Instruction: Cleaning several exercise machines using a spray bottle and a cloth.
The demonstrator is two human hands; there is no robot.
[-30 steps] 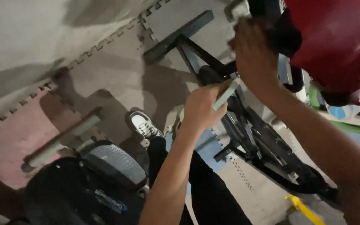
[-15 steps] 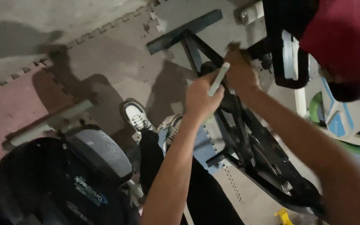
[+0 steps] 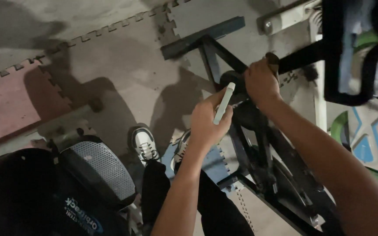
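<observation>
Since the earlier frames the view has swung down and to the left: the red shape that filled the upper right corner is now only a sliver at the edge, and more of the floor shows. The right hand point(image 3: 262, 83), which was up by that red shape a second ago, has come down onto the end of the black bar point(image 3: 300, 56) of the exercise frame point(image 3: 259, 161). The left hand point(image 3: 207, 120) holds the same pale stick-shaped tool point(image 3: 223, 104), now tilted more upright.

The floor is bare grey concrete, laid in part with interlocking foam mats point(image 3: 5, 98), grey and dull pink, their toothed edges showing. A blue mat tile point(image 3: 213, 159) lies under the frame's base. The light is dim, with hard shadows. At lower left stands a black machine with a mesh-covered housing point(image 3: 97, 168). The person's white shoes point(image 3: 143, 143) rest on the floor between that machine and the frame.

The left arm reaches up from the bottom edge, the hand closed around the lower half of the tool, thumb along its side, the tool's top just beside the frame's round black hub point(image 3: 230, 81). The right arm comes in from the lower right, its fingers wrapped shut over the bar's end
</observation>
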